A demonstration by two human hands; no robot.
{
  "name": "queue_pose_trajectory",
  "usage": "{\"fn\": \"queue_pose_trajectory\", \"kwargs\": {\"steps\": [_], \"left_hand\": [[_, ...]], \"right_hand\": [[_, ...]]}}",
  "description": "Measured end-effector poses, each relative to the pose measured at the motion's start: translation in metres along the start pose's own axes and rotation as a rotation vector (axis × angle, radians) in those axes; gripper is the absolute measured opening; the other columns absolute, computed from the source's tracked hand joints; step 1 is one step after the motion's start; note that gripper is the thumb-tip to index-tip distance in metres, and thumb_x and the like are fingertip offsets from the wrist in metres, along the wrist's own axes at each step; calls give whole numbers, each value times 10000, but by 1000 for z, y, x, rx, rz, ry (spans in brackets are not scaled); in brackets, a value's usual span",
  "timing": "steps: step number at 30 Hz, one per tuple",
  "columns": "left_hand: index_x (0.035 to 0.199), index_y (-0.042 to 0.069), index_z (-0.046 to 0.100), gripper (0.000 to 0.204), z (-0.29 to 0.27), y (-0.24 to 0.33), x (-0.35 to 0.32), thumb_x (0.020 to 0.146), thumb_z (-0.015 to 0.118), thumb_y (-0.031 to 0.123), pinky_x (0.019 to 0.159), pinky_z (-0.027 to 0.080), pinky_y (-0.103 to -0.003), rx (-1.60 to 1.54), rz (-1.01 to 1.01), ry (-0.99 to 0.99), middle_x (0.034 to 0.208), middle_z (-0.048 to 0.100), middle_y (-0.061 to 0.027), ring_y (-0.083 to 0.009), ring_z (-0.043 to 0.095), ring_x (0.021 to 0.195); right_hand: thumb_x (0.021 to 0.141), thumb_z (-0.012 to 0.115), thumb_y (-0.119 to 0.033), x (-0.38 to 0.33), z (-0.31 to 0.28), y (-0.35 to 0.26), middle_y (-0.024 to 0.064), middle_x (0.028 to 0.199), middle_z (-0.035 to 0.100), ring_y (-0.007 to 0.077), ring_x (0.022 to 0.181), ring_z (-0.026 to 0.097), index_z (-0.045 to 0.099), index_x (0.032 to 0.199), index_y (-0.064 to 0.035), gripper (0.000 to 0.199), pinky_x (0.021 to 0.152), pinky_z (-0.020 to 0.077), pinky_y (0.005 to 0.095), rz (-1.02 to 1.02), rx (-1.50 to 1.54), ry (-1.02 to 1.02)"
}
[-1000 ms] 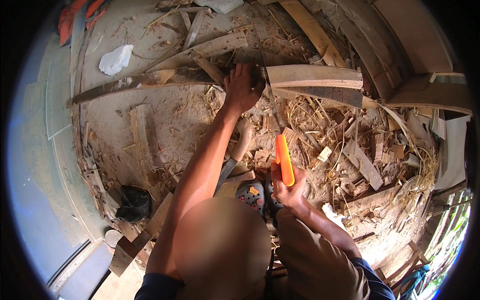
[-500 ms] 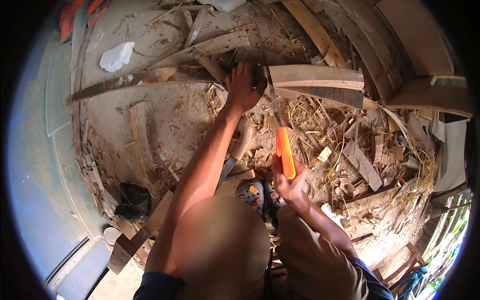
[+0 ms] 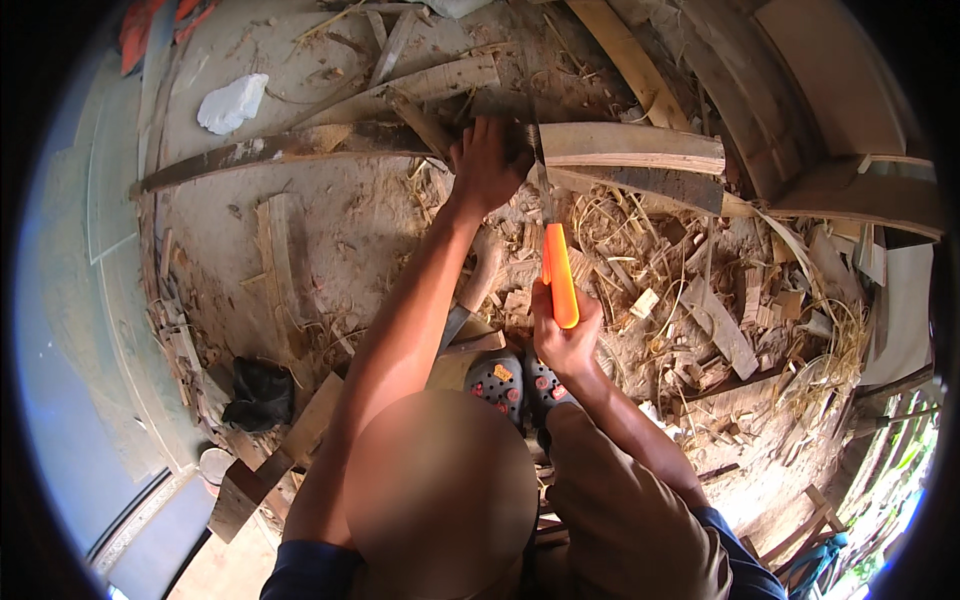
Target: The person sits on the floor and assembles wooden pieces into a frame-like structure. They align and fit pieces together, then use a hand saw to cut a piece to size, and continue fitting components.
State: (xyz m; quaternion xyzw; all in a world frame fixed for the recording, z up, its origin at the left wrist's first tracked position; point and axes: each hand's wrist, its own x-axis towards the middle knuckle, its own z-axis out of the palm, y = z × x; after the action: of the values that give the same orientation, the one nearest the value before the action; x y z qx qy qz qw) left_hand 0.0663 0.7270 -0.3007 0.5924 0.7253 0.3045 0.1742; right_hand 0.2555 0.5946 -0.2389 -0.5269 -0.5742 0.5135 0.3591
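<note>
My right hand point(image 3: 568, 328) is closed round the orange handle of a handsaw point(image 3: 562, 278). The saw's thin blade runs away from me across a wooden plank point(image 3: 635, 142), just right of my left hand. My left hand point(image 3: 488, 165) rests over the plank with its fingers bent across the far edge; what lies under the palm is hidden. Beneath the plank's right end a darker board point(image 3: 660, 187) sticks out. Beside my left forearm lies a tool with a curved wooden handle point(image 3: 484, 272), its dark blade partly covered by the arm.
Wood chips, shavings and offcuts point(image 3: 720, 325) litter the ground on the right. A white lump point(image 3: 233, 104) lies at the far left, a black crumpled object point(image 3: 260, 393) nearer. Boards point(image 3: 640, 70) lean at the far right. My feet in patterned clogs point(image 3: 497, 385) stand below the saw.
My right hand and the saw have moved away from me, sliding the blade farther across the plank. My left hand stays in place on the plank.
</note>
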Motion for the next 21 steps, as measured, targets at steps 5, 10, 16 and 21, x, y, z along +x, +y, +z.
{"fn": "queue_pose_trajectory", "kwargs": {"steps": [5,10,16,21], "left_hand": [[1276,80,545,526,-2,2,-1,816,644,313,1006,338,-570,-17,-16,9,1247,513,-169,-396,475,1204],[1274,79,549,522,3,4,-2,816,645,310,1001,344,-568,-59,-9,36,1251,515,-162,-396,475,1207],[1280,79,548,531,1,2,0,817,649,318,1004,341,-568,-13,-26,25,1264,514,-159,-396,478,1203],[1283,78,547,540,1,3,0,817,647,333,1013,338,-571,-38,-31,31,1270,511,-164,-398,478,1205]], "right_hand": [[921,616,-54,-29,-16,11,23,587,580,61,520,525,598,761,31,182,460,415,256,-161,24,-49],[944,618,-63,2,-6,-8,-36,586,524,27,543,463,572,727,5,231,451,359,265,-18,151,45],[928,632,-74,-15,-7,24,2,594,558,56,527,493,592,764,22,194,464,392,268,-135,104,-42],[897,616,-72,-15,-14,1,14,578,553,68,515,494,604,746,24,179,461,398,277,-64,96,7]]}}
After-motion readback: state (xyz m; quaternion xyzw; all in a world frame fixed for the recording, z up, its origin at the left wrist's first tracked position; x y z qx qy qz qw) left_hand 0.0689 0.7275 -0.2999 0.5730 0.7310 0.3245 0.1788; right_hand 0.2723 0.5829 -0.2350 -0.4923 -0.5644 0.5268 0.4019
